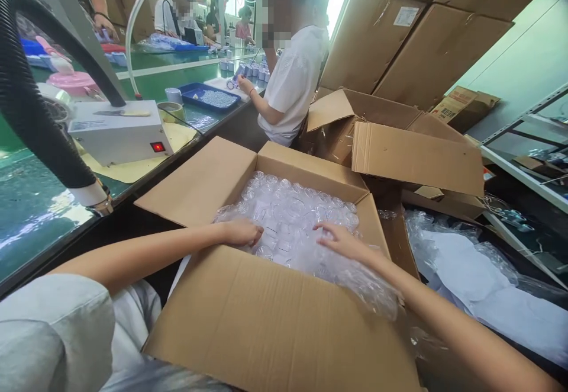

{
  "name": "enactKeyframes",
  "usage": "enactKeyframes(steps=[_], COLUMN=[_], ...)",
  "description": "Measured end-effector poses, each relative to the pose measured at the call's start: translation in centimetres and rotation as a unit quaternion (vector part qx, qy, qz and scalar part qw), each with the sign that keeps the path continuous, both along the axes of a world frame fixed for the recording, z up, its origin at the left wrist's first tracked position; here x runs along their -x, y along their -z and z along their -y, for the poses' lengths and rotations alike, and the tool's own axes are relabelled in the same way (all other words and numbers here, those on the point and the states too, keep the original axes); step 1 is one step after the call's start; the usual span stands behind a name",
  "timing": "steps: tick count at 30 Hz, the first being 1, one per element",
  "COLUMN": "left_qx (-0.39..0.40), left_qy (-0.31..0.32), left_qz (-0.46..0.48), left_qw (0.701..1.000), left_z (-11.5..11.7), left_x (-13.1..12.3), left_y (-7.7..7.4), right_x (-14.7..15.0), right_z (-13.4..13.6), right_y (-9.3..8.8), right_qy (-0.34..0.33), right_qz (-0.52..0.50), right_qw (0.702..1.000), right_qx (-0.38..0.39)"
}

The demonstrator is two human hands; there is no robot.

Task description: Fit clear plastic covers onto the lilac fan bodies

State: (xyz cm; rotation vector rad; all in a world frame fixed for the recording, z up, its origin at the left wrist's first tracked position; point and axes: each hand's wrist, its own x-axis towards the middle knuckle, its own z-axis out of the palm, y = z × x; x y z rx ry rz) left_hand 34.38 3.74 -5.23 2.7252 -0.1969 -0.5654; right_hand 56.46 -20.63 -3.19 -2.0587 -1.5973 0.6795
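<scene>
An open cardboard box [275, 315] stands in front of me with its flaps folded out. Inside are rows of clear round plastic pieces [284, 202], with a clear plastic bag [355, 270] spread around them and over the right edge. At the box's left side, my left hand [243, 232] is closed with its fingers curled down at the plastic; what it grips, if anything, is too small to name. My right hand [338, 240] hovers over the right part of the contents, fingers apart and holding nothing.
A black hose [26, 84] and a grey machine [119, 131] with a red switch occupy the green bench at left. Behind the box, a person in white [295, 72] works by a blue tray [210, 97]. Another open carton [417, 155] and a bag of white sheets [479, 273] lie right.
</scene>
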Motion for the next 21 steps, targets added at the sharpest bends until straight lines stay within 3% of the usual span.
enactKeyframes(steps=[4,7,9,12,16,21], left_qx=[-0.002,0.015,0.038,0.076,0.153,0.244], left_qy=[-0.102,-0.171,-0.191,-0.203,-0.215,-0.231], left_qz=[0.064,0.107,0.126,0.126,0.117,0.131], left_qw=[0.993,0.979,0.973,0.968,0.957,0.933], left_z=[0.2,0.2,0.0,-0.5,-0.8,1.5], left_x=[0.9,0.8,0.4,-0.6,-2.7,-5.4], left_y=[-1.3,-3.0,-4.4,-6.6,-8.9,-10.0], right_x=[1.2,1.7,1.5,0.4,-0.8,-0.9], right_z=[0.8,0.0,-0.8,-1.5,-1.6,-3.7], right_y=[3.0,5.2,5.7,4.6,1.4,-2.4], right_qy=[-0.034,-0.035,-0.026,0.006,0.02,0.067], right_qz=[0.025,0.035,0.034,0.026,-0.01,-0.072], right_qw=[0.998,0.998,0.999,0.999,0.995,0.978], right_qx=[0.056,0.047,0.022,-0.035,-0.098,-0.185])
